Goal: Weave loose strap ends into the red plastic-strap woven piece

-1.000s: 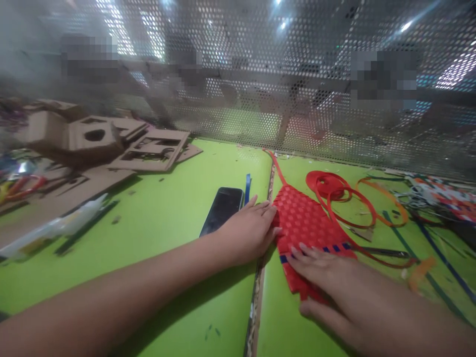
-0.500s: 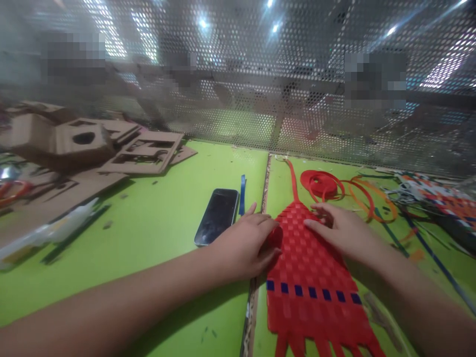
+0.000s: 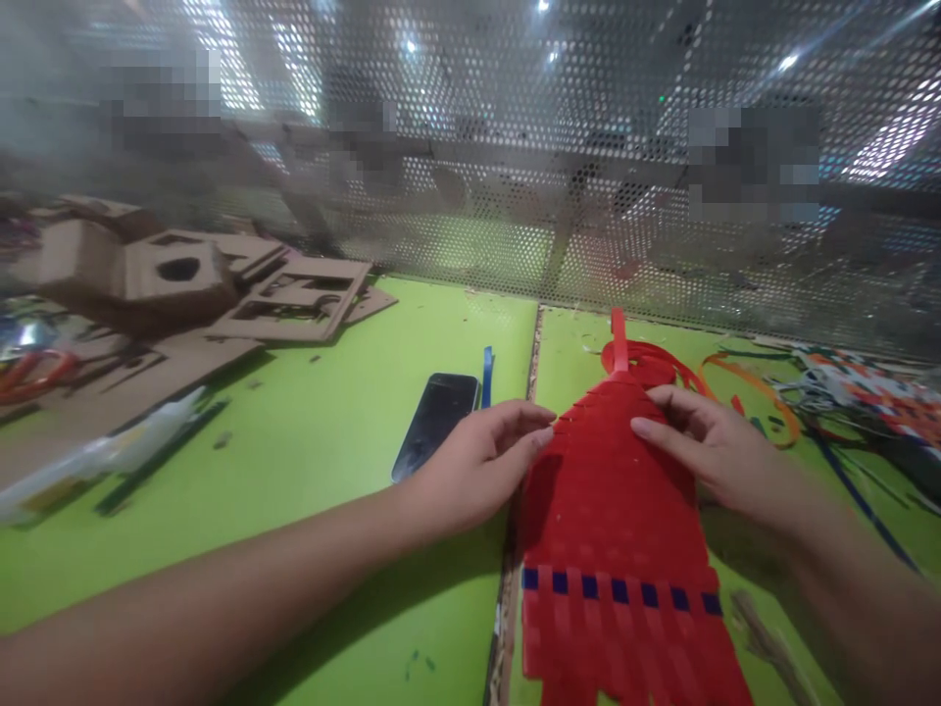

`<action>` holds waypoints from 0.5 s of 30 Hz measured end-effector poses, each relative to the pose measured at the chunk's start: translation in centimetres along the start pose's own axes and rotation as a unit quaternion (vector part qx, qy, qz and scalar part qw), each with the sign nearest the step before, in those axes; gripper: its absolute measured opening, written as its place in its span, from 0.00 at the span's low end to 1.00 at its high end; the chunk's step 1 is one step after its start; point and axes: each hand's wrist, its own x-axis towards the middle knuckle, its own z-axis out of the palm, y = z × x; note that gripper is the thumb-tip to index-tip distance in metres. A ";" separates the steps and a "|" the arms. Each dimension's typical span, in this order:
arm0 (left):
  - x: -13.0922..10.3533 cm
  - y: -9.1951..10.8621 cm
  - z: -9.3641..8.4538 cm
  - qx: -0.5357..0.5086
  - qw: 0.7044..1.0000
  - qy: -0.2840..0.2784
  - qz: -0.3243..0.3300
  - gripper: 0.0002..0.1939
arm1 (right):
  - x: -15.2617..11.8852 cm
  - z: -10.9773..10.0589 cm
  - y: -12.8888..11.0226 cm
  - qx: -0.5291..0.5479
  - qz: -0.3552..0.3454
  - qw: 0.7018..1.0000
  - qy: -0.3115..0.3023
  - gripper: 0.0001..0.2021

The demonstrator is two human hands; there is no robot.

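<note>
A red woven piece (image 3: 610, 490) with a row of dark blue squares near its lower end lies on the right half of the green table, its pointed top facing away and loose strips at the bottom. My left hand (image 3: 489, 456) pinches its upper left edge between thumb and fingers. On the upper right edge my right hand (image 3: 706, 436) grips with the thumb on top and fingers partly hidden beneath. From the point a red strip (image 3: 619, 338) sticks up, in front of a red coil (image 3: 654, 361).
A phone (image 3: 435, 422) and a blue strip (image 3: 487, 373) lie left of the woven piece. Cardboard pieces (image 3: 176, 279), orange-handled scissors (image 3: 36, 376) and a glue gun-like white item (image 3: 110, 456) are at left. Colored strips (image 3: 874, 392) sit at right, before a perforated metal screen (image 3: 477, 196).
The woven piece's upper part is raised and its top strip has swung right, now in front of the coil. My left fingers have closed on its edge; my right hand has shifted slightly right.
</note>
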 end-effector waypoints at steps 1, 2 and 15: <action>0.1 -0.1 0.1 -0.034 0.999 -0.006 -0.017 0.16 | -0.2 0.1 -0.3 0.002 -0.005 1.000 0.002 0.24; 0.2 -0.2 0.2 -0.063 0.997 -0.010 -0.030 0.16 | -0.4 0.3 -0.5 0.003 -0.008 1.000 0.002 0.24; 0.9 0.3 0.7 -0.047 0.988 -0.124 -0.079 0.25 | -0.1 1.2 -0.3 0.004 0.002 0.997 0.076 0.27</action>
